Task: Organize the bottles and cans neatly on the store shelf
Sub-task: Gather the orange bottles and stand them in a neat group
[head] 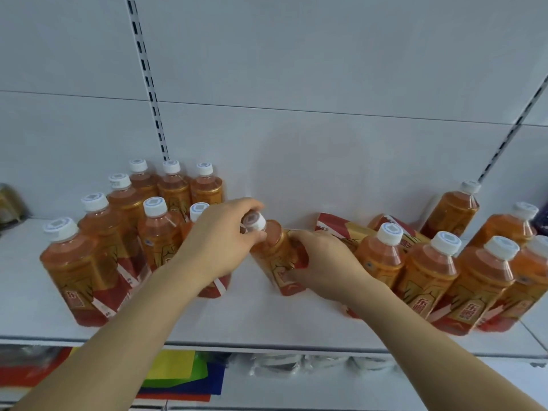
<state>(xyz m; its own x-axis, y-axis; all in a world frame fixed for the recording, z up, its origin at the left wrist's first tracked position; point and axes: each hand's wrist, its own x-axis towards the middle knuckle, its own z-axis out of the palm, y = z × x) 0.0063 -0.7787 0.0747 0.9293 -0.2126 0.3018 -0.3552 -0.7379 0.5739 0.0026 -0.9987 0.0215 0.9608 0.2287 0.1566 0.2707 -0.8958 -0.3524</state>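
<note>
An orange drink bottle with a white cap stands in the middle of the white shelf. My left hand pinches its cap and neck from the left. My right hand grips its labelled body from the right. Several matching bottles stand in rows at the left. Several more stand leaning in a loose row at the right. Two bottles lie on their sides behind my right hand, against the back wall.
The white back panel carries slotted uprights at left and right. One bottle stands alone at the back right. Coloured packages lie on the lower shelf. A dark item sits at the far left edge.
</note>
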